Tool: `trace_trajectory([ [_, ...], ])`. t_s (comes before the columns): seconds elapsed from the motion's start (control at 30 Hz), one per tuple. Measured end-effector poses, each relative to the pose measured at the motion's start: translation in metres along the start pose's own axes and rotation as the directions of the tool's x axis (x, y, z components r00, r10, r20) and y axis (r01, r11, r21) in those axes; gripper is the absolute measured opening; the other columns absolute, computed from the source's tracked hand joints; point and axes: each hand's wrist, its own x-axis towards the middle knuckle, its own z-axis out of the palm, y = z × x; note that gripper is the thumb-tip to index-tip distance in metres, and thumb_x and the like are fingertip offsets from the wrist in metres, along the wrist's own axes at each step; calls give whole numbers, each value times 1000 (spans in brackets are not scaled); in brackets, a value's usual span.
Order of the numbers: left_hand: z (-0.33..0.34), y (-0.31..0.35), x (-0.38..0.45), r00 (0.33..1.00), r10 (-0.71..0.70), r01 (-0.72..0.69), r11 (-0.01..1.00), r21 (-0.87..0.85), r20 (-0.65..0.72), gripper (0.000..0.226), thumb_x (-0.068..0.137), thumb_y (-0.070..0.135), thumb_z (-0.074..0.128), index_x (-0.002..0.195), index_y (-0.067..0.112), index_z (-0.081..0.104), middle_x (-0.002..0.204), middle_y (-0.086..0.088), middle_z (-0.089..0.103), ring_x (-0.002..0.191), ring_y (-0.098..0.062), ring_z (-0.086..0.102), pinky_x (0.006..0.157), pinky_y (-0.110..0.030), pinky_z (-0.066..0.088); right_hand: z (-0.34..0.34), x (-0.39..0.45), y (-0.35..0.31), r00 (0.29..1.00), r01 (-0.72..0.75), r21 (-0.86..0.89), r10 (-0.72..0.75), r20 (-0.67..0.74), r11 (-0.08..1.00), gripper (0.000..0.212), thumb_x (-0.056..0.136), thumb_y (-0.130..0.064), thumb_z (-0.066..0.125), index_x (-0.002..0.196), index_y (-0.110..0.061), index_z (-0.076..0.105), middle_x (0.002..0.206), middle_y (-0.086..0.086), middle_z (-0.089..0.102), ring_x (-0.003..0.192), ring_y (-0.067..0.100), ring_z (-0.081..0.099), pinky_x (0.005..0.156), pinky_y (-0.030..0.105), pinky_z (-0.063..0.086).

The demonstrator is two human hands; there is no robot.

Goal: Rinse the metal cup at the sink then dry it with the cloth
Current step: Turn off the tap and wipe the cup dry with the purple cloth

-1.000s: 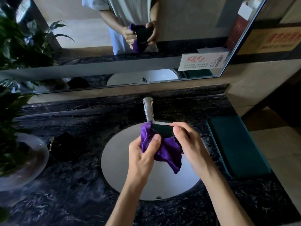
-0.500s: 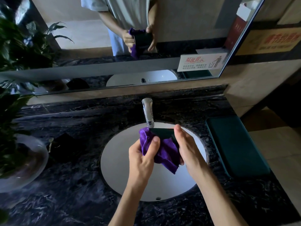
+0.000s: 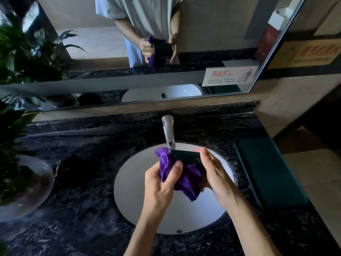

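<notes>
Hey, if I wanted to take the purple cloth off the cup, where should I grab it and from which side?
Probably pinch the loose corner of the cloth hanging below the cup, coming from underneath over the sink; it dangles free of both hands.

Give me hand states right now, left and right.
Left hand: closed, gripping the purple cloth against the cup.
Right hand: closed, holding the dark metal cup over the sink.

Dark metal cup [image 3: 188, 158] tilted on its side above white sink [image 3: 132, 196]; bunched purple cloth [image 3: 177, 174] pressed against it.
</notes>
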Motion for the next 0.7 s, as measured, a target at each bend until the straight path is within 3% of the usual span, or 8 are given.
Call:
trace_trajectory([
  [0.13,-2,7,-1,994,-29,31,999,-16,108,22,99,30,66,89,14,76,79,-7,82,72,-19,80,63,-26,61,2,-2,-5,990,124,-27,-125,-61,992,44,99,-57,41,122,-32,69,103,-4,78,90,18,73,63,25,53],
  [0.3,-10,16,12,960,-228,250,959,-135,162,36,95,41,59,81,15,79,79,-10,79,74,-21,73,73,-33,58,-4,-7,-13,951,309,-140,-303,66,941,53,92,-43,62,143,-26,58,131,-13,68,126,0,60,95,9,45],
  [0.4,-12,14,17,940,-311,337,914,-225,143,32,90,40,62,80,16,81,81,-12,78,75,-23,71,78,-36,55,-5,-7,-10,922,385,-232,-362,137,893,50,91,-33,65,140,-27,59,141,-12,59,137,8,52,108,16,40],
  [0.47,-12,13,14,973,-211,223,964,-145,92,35,89,42,68,79,10,76,75,-7,76,70,-18,68,71,-32,54,-4,-6,-5,946,312,-133,-293,140,941,47,95,-34,62,142,-33,57,142,-13,61,134,8,56,108,23,45],
  [0.53,-10,10,8,993,17,-26,997,77,116,38,88,47,67,75,11,69,71,1,73,68,-7,63,76,-32,52,1,-4,-3,982,169,-42,-164,93,985,52,95,-63,52,143,-44,52,144,-12,62,134,13,58,109,38,49],
  [0.6,-4,1,3,976,159,-200,928,314,151,34,90,47,63,73,17,59,76,6,69,78,-1,61,93,-37,45,5,0,-4,999,46,-44,-45,25,998,64,87,-84,42,135,-44,56,126,-5,71,109,19,71,88,45,59],
  [0.67,-3,-2,1,982,147,-176,942,287,118,32,91,50,64,75,23,62,76,9,69,83,-7,64,93,-44,49,8,1,-6,997,73,-87,-75,-23,994,53,90,-77,43,120,-37,62,95,-3,70,77,17,67,61,33,54],
  [0.7,-3,-2,1,989,104,-122,974,192,101,35,90,54,66,77,22,67,76,4,73,80,-15,68,86,-47,55,8,0,-5,991,119,-98,-124,-45,988,44,92,-70,46,114,-36,63,92,-5,69,79,16,66,63,30,53],
])
